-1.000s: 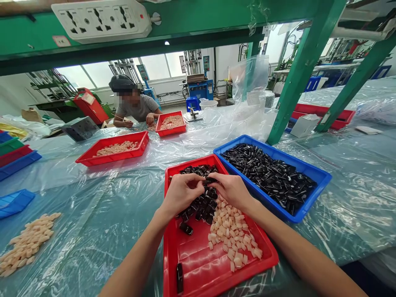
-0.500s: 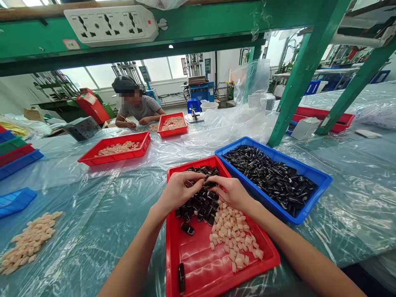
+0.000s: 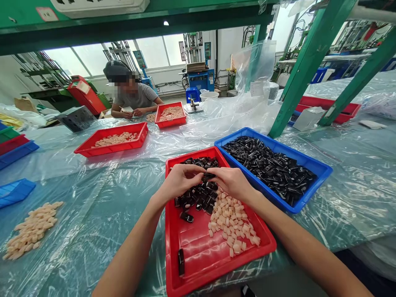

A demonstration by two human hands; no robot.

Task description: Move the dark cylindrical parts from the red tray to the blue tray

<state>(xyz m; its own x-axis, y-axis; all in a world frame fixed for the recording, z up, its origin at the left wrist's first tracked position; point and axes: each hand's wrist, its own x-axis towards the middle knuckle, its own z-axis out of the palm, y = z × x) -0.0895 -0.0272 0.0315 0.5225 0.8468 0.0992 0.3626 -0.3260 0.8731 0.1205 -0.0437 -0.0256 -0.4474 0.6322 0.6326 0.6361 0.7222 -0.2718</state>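
Observation:
Over the far half of a red tray (image 3: 198,243), my left hand (image 3: 182,180) and my right hand (image 3: 232,181) meet at the fingertips. Both are closed in a pinch around a small black piece (image 3: 209,176), mostly covered by the fingers. Beneath them lies a heap of glossy black pieces (image 3: 199,196). Small beige pieces (image 3: 230,220) are spread along the tray's right side, below my right hand. One black piece (image 3: 181,262) lies apart near the tray's left wall.
A blue tray (image 3: 323,177) full of flat black pieces adjoins the red one. Beige pieces (image 3: 32,231) lie loose at left. Beyond are a red tray (image 3: 113,151), another red tray (image 3: 170,123) and a co-worker (image 3: 133,97). A green post (image 3: 305,68) rises at right.
The view has tilted down slightly, so most things sit higher in the picture. My hands stay together over the black heap, with the right fingers drawn closer against the left fingertips.

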